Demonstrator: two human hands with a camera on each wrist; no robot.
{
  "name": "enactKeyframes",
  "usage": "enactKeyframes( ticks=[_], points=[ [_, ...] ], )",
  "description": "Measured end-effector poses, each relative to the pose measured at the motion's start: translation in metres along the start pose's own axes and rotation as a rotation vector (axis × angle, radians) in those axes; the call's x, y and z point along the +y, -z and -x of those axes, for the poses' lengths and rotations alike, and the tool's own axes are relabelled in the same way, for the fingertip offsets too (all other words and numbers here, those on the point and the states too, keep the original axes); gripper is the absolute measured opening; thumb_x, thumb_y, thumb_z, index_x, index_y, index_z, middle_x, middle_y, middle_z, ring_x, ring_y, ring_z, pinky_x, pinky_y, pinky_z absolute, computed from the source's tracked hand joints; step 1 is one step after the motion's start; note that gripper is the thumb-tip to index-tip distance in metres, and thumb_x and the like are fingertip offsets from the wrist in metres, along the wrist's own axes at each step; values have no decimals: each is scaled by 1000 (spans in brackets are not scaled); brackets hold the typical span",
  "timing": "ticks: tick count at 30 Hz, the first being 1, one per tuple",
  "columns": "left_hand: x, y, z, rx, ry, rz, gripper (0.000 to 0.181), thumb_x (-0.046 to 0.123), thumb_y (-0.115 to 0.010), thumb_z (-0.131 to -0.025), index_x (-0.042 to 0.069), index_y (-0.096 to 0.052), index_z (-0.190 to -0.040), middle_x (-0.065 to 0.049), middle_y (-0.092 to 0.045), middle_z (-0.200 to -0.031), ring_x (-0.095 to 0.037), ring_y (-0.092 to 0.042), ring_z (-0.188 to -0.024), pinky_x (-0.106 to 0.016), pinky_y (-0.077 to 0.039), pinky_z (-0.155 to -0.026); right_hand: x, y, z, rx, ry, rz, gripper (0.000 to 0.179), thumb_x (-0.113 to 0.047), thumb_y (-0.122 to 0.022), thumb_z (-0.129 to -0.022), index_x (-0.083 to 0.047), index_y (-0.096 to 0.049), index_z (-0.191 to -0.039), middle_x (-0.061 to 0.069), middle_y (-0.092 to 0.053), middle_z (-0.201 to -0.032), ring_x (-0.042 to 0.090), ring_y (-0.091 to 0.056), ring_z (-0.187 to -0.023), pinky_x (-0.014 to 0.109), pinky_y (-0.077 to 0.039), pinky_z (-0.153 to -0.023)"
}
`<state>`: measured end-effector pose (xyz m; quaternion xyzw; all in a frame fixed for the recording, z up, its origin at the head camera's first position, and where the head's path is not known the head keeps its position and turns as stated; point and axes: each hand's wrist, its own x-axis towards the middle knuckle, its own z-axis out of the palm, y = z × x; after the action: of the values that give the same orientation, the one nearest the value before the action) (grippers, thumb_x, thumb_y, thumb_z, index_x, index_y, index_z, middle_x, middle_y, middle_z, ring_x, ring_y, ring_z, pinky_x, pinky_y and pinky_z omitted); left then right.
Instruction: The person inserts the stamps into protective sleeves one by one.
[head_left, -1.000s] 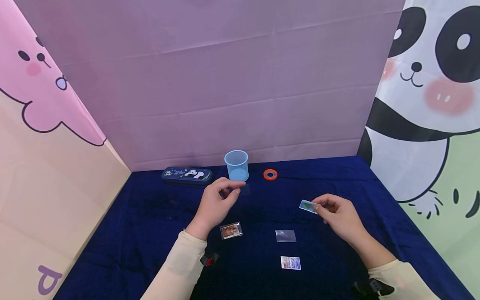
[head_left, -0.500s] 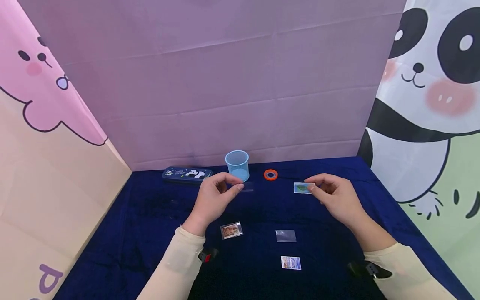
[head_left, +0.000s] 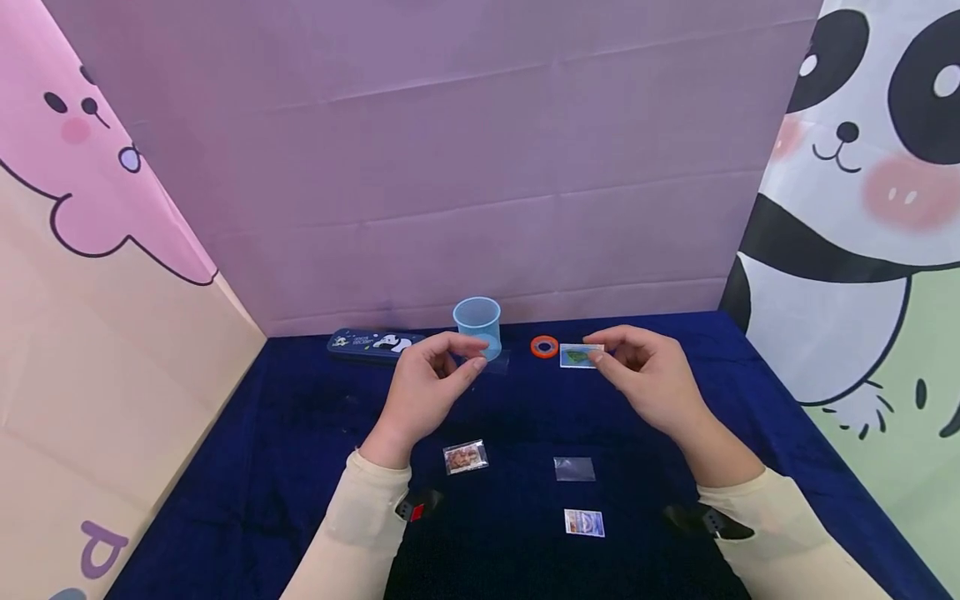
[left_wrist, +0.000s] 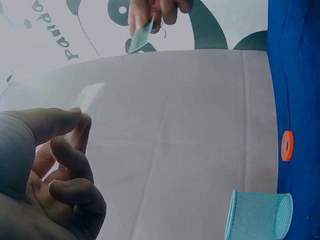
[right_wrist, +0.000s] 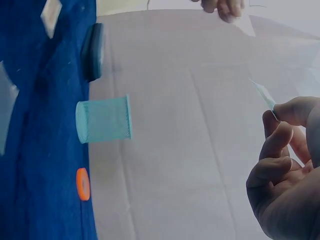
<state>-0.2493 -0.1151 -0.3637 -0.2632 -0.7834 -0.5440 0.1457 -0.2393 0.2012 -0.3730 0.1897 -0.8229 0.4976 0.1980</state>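
Note:
My left hand point(head_left: 431, 383) pinches a clear plastic sleeve point(head_left: 497, 362) between thumb and index finger, raised over the table. In the left wrist view the sleeve point(left_wrist: 92, 96) shows as a pale, see-through piece beyond the fingertips. Opposite it, my right hand point(head_left: 648, 379) pinches a small picture card point(head_left: 576, 357) with a green and blue print by its right end. The card and the sleeve face each other with a gap between. On the table below lie a sleeved card point(head_left: 466, 457), a second clear sleeve point(head_left: 574, 469) and a bare blue-white card point(head_left: 584, 522).
At the back of the dark blue cloth point(head_left: 300, 467) stand a navy panda pencil case point(head_left: 367, 342), a light blue mesh cup point(head_left: 477, 321) and an orange roll of tape point(head_left: 544, 347). A mauve curtain point(head_left: 450, 167) hangs behind them.
My right hand has brought the card leftward and up, closer to the sleeve, and the card now faces more squarely. My left hand, still pinching the sleeve, has risen slightly.

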Motion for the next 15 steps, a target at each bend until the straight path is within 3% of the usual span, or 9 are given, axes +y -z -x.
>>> enactKeyframes(
  ticks=[8, 15],
  points=[
    [-1, 0, 2, 1, 44, 24, 10, 20, -78, -97, 16, -81, -106, -11, -57, -76, -23, -46, -60, -28, -37, -53, -18, -13, -8, -8, 29, -91, 20, -6, -74, -98, -10, -77, -117, 6, -55, -70, 19, -46, -59, 30, -38, -48],
    [-1, -2, 2, 21, 44, 41, 9, 22, -78, -98, 14, -81, -100, -2, -61, -75, -23, -45, -61, -29, -37, -54, -32, -23, -8, -8, 59, -158, 18, -5, -72, -98, -9, -77, -115, 8, -55, -70, 20, -46, -59, 30, -38, -49]
  ],
)
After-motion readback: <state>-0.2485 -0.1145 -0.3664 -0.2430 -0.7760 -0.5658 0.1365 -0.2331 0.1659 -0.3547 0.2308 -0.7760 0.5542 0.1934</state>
